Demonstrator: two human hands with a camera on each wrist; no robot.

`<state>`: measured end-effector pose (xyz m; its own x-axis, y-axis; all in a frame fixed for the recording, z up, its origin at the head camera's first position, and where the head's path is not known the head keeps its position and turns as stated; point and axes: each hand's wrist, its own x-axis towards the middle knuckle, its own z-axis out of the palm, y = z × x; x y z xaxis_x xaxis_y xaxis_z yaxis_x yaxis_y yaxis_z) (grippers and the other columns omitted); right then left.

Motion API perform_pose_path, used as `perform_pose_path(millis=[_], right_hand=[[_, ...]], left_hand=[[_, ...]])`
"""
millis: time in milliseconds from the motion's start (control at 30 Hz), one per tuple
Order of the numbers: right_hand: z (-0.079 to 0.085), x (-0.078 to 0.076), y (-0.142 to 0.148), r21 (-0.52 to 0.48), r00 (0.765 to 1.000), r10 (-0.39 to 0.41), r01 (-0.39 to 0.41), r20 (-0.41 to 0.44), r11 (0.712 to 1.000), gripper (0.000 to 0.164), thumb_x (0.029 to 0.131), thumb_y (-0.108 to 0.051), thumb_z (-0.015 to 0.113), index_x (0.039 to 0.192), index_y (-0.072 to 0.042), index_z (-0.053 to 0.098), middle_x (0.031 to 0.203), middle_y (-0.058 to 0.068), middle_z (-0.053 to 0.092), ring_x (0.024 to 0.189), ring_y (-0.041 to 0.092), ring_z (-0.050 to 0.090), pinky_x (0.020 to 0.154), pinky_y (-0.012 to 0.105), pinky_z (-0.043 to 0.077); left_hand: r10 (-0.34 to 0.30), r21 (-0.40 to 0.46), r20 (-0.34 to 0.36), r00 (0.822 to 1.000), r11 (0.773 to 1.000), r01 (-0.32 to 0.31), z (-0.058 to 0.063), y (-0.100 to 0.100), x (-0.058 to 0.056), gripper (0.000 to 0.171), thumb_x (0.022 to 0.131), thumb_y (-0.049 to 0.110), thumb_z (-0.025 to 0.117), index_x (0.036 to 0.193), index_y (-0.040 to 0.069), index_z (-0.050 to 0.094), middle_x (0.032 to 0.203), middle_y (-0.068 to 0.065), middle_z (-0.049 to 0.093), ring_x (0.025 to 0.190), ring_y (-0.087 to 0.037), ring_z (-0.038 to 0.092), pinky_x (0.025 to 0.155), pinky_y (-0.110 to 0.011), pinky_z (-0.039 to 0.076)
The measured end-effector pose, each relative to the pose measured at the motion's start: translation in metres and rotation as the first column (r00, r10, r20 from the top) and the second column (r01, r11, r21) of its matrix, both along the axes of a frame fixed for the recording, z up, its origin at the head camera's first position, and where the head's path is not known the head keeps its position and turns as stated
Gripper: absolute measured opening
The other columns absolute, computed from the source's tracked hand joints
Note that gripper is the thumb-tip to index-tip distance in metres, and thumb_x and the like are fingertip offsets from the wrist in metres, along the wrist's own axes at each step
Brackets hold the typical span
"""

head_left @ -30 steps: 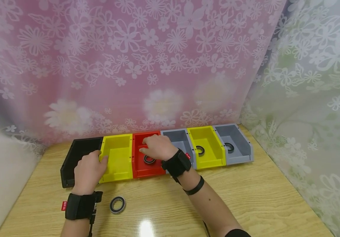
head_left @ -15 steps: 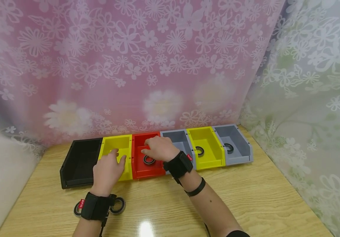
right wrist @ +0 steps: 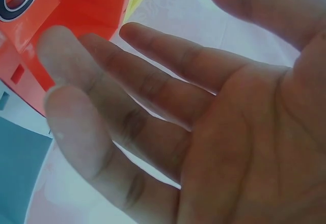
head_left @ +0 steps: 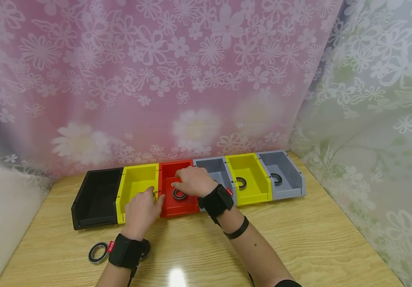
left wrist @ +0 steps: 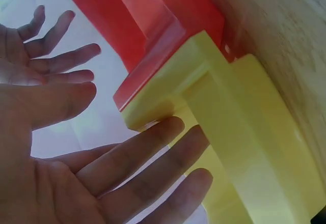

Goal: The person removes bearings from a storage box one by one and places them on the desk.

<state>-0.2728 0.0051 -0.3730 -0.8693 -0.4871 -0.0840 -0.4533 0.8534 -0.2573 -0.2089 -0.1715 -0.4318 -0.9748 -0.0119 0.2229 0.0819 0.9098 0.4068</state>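
My left hand (head_left: 142, 211) is over the front of the left yellow bin (head_left: 139, 175), near its border with the red bin (head_left: 178, 209). Its fingers are relaxed and hold nothing; in the left wrist view the fingertips (left wrist: 196, 137) are close to the yellow wall, and contact is unclear. Above the red bin's right side hovers my right hand (head_left: 196, 180), fingers loosely bent around nothing. A ball bearing (head_left: 180, 194) lies in the red bin, also visible in the right wrist view. On the table, one bearing (head_left: 98, 253) lies left of my left wrist; another (head_left: 146, 250) is mostly hidden behind the wristband.
A black bin (head_left: 96, 199) ends the row at left. Rightward of the red bin come a grey bin (head_left: 216, 169), a yellow bin (head_left: 252, 171) holding a bearing (head_left: 241, 183), and another grey bin (head_left: 284, 171) with a bearing (head_left: 276, 179). A floral curtain hangs behind.
My left hand has moved right, from the black bin's edge to the red bin's edge. This uncovers one table bearing and covers most of the other. My right hand has barely moved.
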Motion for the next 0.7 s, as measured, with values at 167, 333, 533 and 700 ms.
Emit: perform_pose_path(millis=[167, 333, 533, 700], right_hand=[[-0.002, 0.0, 0.001, -0.003, 1.0, -0.005, 0.005, 0.003, 1.0, 0.039, 0.1, -0.04, 0.067, 0.124, -0.009, 0.072, 0.08, -0.002, 0.065, 0.068, 0.014, 0.058, 0.062, 0.028, 0.049], [-0.003, 0.001, 0.0, 0.005, 1.0, -0.004, 0.004, 0.011, 1.0, 0.041, 0.101, -0.04, 0.066, 0.129, -0.01, 0.07, 0.093, -0.001, 0.071, 0.072, 0.014, 0.06, 0.067, 0.03, 0.052], [-0.003, 0.002, -0.003, 0.032, 1.0, 0.001, -0.001, 0.016, 0.999, 0.044, 0.101, -0.041, 0.066, 0.132, -0.011, 0.069, 0.104, 0.001, 0.073, 0.076, 0.014, 0.06, 0.071, 0.031, 0.053], [-0.003, 0.001, -0.004, 0.054, 1.0, 0.013, -0.014, 0.01, 0.998, 0.045, 0.101, -0.043, 0.065, 0.134, -0.012, 0.068, 0.108, 0.001, 0.074, 0.078, 0.014, 0.061, 0.073, 0.031, 0.054]], left_hand=[[0.009, 0.0, 0.034, 0.999, 1.0, -0.009, -0.003, 0.002, 0.0, 0.036, 0.094, 0.026, 0.076, 0.103, -0.007, 0.066, 0.057, -0.004, 0.044, 0.048, -0.021, 0.047, 0.044, -0.031, 0.035], [0.011, -0.014, 0.078, 0.997, 1.0, -0.01, -0.007, 0.003, -0.001, 0.034, 0.094, 0.028, 0.076, 0.088, -0.002, 0.061, 0.058, -0.006, 0.045, 0.049, -0.022, 0.048, 0.046, -0.031, 0.037], [0.021, -0.025, 0.095, 0.995, 1.0, -0.019, -0.011, 0.003, -0.002, 0.036, 0.094, 0.027, 0.076, 0.075, 0.002, 0.057, 0.056, -0.004, 0.04, 0.047, -0.022, 0.045, 0.046, -0.03, 0.032], [0.027, -0.022, 0.114, 0.993, 0.999, -0.025, -0.012, 0.003, -0.003, 0.038, 0.095, 0.027, 0.076, 0.073, 0.003, 0.056, 0.056, -0.004, 0.039, 0.047, -0.022, 0.044, 0.046, -0.03, 0.03]])
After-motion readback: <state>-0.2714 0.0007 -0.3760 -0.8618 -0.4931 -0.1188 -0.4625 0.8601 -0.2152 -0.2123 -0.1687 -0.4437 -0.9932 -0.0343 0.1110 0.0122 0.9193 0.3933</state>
